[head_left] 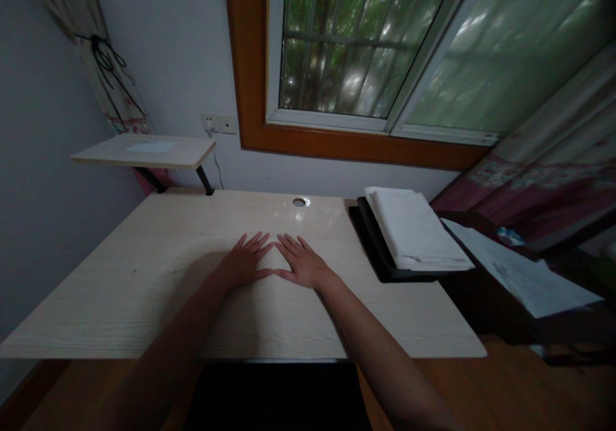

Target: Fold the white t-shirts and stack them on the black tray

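Both of my hands lie palm down on a pale wood-grain desk point(125, 290), near its middle. My left hand point(244, 261) has its fingers spread and holds nothing. Beside it, my right hand point(303, 263) is likewise spread flat with nothing in it. The tips of the thumbs and index fingers meet, or nearly meet, framing a small patch of desk top. To the right of my hands, a folded white cloth point(414, 229) rests on a flat black item point(368, 242) whose kind I cannot make out.
A small raised shelf point(178, 152) on black legs stands at the desk's back left, with a pale sheet point(151, 147) on it. A cable hole point(299, 202) is at the back edge. Right of the desk, a large white sheet point(517, 270) lies on a dark surface. A window point(346, 65) is behind.
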Tool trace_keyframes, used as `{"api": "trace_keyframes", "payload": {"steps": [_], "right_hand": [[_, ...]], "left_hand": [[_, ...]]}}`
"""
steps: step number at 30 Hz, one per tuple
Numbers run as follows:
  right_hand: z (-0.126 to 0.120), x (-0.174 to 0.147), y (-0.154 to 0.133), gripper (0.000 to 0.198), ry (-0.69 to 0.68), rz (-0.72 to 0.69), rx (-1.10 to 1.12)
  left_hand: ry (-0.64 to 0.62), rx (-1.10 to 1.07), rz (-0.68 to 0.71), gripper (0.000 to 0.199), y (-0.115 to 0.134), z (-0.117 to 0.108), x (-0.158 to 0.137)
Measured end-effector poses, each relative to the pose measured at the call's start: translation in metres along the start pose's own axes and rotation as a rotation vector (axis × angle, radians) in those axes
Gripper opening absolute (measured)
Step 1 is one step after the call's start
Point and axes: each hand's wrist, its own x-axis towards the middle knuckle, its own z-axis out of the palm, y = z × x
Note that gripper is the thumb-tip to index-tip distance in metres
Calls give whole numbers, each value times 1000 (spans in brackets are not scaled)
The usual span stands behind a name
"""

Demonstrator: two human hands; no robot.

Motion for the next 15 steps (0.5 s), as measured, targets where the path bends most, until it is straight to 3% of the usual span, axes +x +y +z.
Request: {"api": "trace_keyframes", "payload": {"steps": [11,15], "right_hand": [[4,-1,2,80,50,-15,18],[-1,-3,3,56,170,-7,50]], "left_hand": [[-9,-20,-13,79,-3,3,0],[16,-97,-27,67,-6,0,-3]]}}
